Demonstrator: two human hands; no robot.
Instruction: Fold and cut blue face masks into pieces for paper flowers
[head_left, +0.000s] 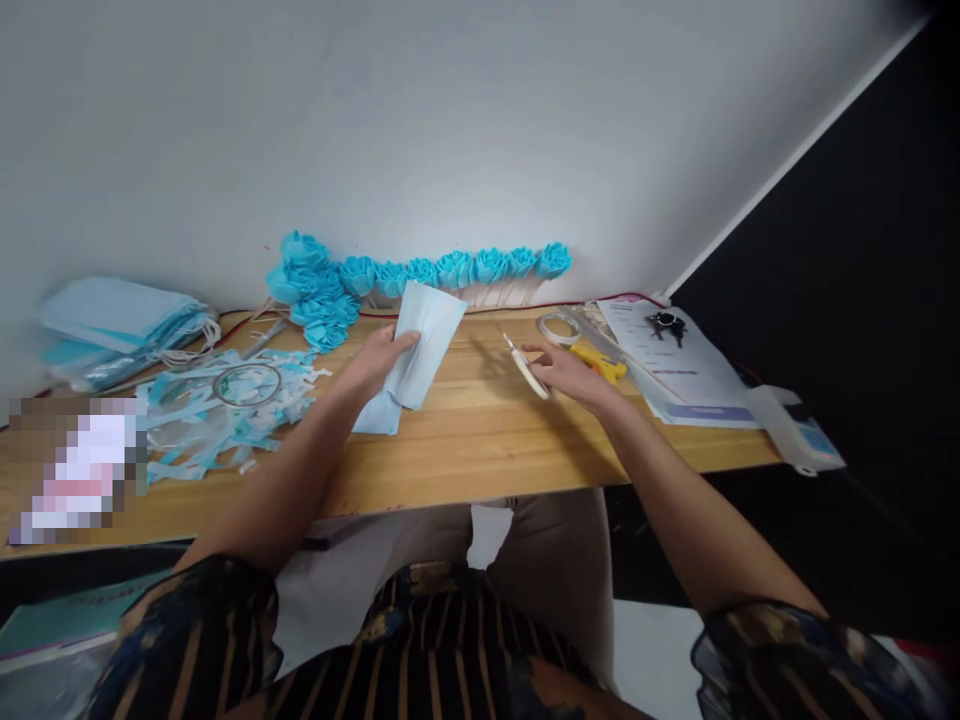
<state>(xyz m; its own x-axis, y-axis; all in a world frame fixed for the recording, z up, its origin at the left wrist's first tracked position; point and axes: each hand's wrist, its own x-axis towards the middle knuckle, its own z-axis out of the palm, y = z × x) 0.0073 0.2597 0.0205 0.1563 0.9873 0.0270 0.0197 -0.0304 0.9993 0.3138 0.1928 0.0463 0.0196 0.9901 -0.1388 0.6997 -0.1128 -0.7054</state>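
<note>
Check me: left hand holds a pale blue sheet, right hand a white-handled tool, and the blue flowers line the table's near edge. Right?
Not quite: the head view shows the blue flowers along the far, not near, edge of the table, by the wall. The left hand does hold a pale blue sheet and the right hand a white-handled tool.

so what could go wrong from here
The white-handled tool in the right hand has its narrow tip exposed, so it might nick skin. The light blue sheet could crease where the left hand pinches it. The translucent case seems to jut past the table edge and might get knocked off.
</note>
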